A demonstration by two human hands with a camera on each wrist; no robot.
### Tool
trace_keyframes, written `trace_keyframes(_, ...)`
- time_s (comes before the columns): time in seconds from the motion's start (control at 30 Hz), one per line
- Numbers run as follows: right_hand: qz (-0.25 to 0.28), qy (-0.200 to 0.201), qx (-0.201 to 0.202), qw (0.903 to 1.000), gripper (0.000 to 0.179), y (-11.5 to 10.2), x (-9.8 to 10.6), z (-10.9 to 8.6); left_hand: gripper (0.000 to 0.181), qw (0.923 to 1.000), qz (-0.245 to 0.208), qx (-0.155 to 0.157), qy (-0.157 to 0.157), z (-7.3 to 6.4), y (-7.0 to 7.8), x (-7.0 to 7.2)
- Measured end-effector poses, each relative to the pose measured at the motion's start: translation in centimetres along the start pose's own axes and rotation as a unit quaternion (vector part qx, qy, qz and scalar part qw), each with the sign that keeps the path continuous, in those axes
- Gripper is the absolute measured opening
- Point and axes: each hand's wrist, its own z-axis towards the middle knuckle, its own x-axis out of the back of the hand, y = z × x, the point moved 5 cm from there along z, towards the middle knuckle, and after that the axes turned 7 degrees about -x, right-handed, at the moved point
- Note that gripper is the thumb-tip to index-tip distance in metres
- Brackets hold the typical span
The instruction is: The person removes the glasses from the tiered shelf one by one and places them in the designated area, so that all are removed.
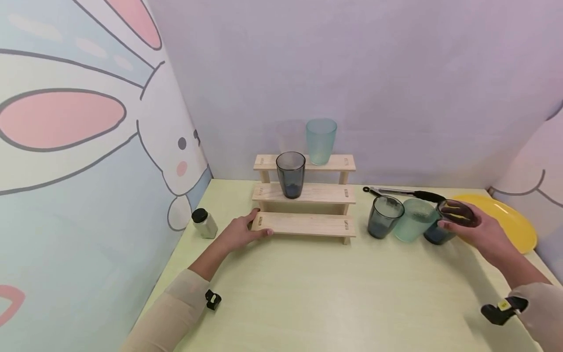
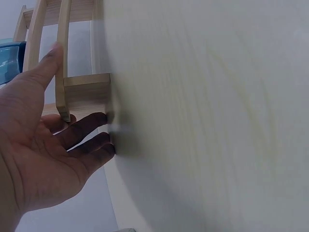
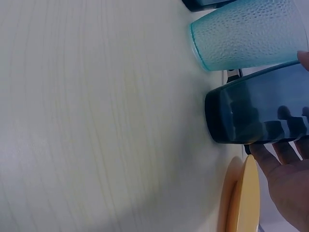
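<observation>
A three-step wooden shelf (image 1: 303, 223) stands at the back of the table. My left hand (image 1: 240, 233) grips the left end of its lowest step; in the left wrist view the thumb lies along the board (image 2: 62, 72) and the fingers reach past its end. A dark grey glass (image 1: 291, 176) sits on the middle step, a light teal glass (image 1: 321, 142) on the top one. On the right, my right hand (image 1: 481, 230) holds another dark glass (image 3: 260, 106), fingers around its side. A textured teal glass (image 1: 413, 221) and a dark glass (image 1: 384, 220) stand left of it.
A yellow plate (image 1: 510, 220) lies at the right, behind my right hand. Black-handled tongs (image 1: 402, 192) rest behind the glasses. Left of the shelf stands a small jar (image 1: 205, 226) with a black lid. Walls border the table (image 1: 316, 293) at the back and sides.
</observation>
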Motion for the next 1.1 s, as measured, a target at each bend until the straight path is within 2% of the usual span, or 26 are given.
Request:
trace_keyframes(0.17,-0.011,0.002,-0.008,0.9999,0.075,0.2,-0.2,0.0,0.116,1.0000,0.000,0.003,-0.001,-0.1,-0.1,0.1)
trace_keyframes(0.37,-0.012,0.007,-0.002,0.9999,0.073,0.0,-0.2,-0.1,0.116,1.0000,0.002,0.000,-0.002,0.1,-0.3,0.2)
trace_keyframes(0.73,-0.025,-0.006,-0.002,0.9997,0.071,-0.6,0.2,-0.2,0.115,1.0000,0.004,0.000,-0.002,0.4,-0.1,0.2)
trace_keyframes(0.87,-0.030,-0.010,-0.004,0.9995,0.077,-1.0,0.4,-0.3,0.115,1.0000,0.000,0.002,-0.004,0.4,0.1,0.2)
trace_keyframes(0.97,-0.012,-0.016,0.000,0.9998,0.080,-1.3,0.5,-0.5,0.114,1.0000,-0.004,0.003,-0.007,0.3,0.2,0.1)
trace_keyframes(1.1,0.042,-0.024,0.021,0.9986,0.074,-2.2,0.8,-0.6,0.115,0.9999,-0.004,0.006,-0.008,0.2,-0.1,0.0)
